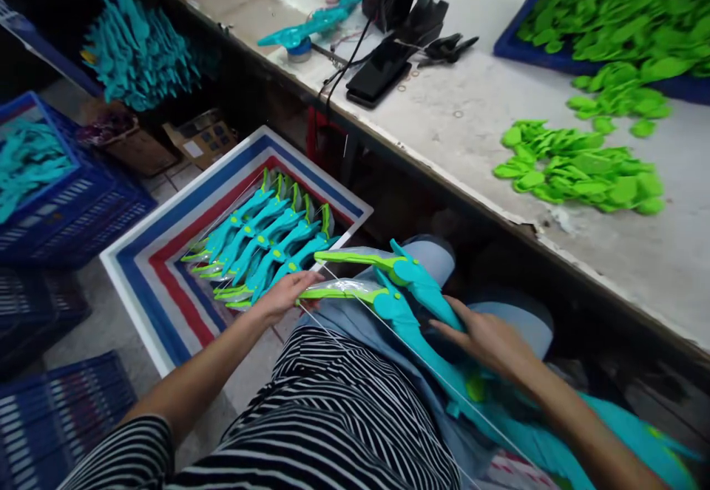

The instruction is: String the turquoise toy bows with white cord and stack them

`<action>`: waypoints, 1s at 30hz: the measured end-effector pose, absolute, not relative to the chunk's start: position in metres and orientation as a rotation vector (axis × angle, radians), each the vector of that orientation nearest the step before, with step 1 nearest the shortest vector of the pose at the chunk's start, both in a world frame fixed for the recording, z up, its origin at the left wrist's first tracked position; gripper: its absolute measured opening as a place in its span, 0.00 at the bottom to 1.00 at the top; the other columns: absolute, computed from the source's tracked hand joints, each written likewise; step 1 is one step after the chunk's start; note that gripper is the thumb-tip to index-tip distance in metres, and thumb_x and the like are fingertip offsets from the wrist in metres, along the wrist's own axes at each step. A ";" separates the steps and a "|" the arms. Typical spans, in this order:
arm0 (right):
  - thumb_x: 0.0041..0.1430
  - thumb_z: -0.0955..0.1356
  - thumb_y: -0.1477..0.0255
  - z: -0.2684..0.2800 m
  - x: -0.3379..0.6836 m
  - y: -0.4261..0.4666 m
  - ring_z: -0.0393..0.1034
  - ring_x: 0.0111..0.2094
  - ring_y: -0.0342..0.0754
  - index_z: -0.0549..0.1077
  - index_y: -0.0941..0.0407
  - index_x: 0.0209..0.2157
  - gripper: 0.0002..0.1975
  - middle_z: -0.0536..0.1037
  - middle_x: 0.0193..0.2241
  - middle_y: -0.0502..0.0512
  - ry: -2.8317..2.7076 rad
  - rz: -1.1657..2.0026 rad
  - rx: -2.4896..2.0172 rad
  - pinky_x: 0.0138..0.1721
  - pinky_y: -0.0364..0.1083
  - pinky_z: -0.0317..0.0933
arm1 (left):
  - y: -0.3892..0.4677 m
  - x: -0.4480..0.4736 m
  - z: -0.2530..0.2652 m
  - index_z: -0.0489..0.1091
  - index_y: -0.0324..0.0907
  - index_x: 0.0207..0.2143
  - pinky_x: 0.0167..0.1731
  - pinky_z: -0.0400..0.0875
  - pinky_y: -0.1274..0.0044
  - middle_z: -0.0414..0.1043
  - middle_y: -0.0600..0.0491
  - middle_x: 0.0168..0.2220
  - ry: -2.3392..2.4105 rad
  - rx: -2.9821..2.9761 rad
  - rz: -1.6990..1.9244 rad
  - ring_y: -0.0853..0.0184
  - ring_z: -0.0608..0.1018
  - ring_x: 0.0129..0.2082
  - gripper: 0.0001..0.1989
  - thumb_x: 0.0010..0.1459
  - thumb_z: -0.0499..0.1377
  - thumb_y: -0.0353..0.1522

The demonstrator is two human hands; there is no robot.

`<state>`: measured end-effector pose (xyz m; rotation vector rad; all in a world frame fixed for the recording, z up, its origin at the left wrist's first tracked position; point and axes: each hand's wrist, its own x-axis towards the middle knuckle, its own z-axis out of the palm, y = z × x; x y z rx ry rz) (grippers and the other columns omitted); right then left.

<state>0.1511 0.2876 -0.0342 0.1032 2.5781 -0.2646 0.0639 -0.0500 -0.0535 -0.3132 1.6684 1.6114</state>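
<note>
Two long turquoise plastic pieces with green arms lie across my lap, with thin white strings running along them. My left hand is closed at the green end of the nearer turquoise-and-green plastic piece. A clear, shiny film shows along that green arm. My right hand is closed around the turquoise part of the farther turquoise-and-green plastic piece, fingers and thumb on either side. More turquoise parts extend under my right forearm, partly hidden and blurred.
A striped tray on my left holds several similar pieces in a row. Blue crates stand farther left. The worktable carries a black phone, loose green parts and a blue bin of green parts.
</note>
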 end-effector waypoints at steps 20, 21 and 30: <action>0.64 0.59 0.56 -0.074 0.129 0.291 0.69 0.37 0.56 0.64 0.63 0.55 0.28 0.76 0.34 0.63 2.981 0.212 0.076 0.35 0.48 0.52 | -0.033 -0.009 -0.037 0.73 0.39 0.45 0.26 0.67 0.80 0.77 0.52 0.29 1.948 0.136 1.142 0.66 0.76 0.28 0.23 0.47 0.66 0.39; 0.64 0.59 0.55 -0.075 0.128 0.293 0.68 0.37 0.56 0.65 0.63 0.54 0.28 0.76 0.33 0.63 3.007 0.208 0.067 0.35 0.48 0.52 | -0.029 -0.012 -0.037 0.71 0.39 0.48 0.27 0.68 0.79 0.77 0.51 0.30 1.988 0.033 1.202 0.66 0.77 0.29 0.24 0.49 0.65 0.39; 0.66 0.57 0.58 -0.069 0.134 0.298 0.66 0.41 0.56 0.71 0.61 0.48 0.24 0.75 0.38 0.64 3.301 -0.169 -0.002 0.41 0.50 0.55 | 0.014 -0.032 -0.051 0.68 0.35 0.30 0.28 0.74 0.76 0.77 0.44 0.29 1.595 -0.468 1.558 0.65 0.79 0.26 0.09 0.56 0.62 0.33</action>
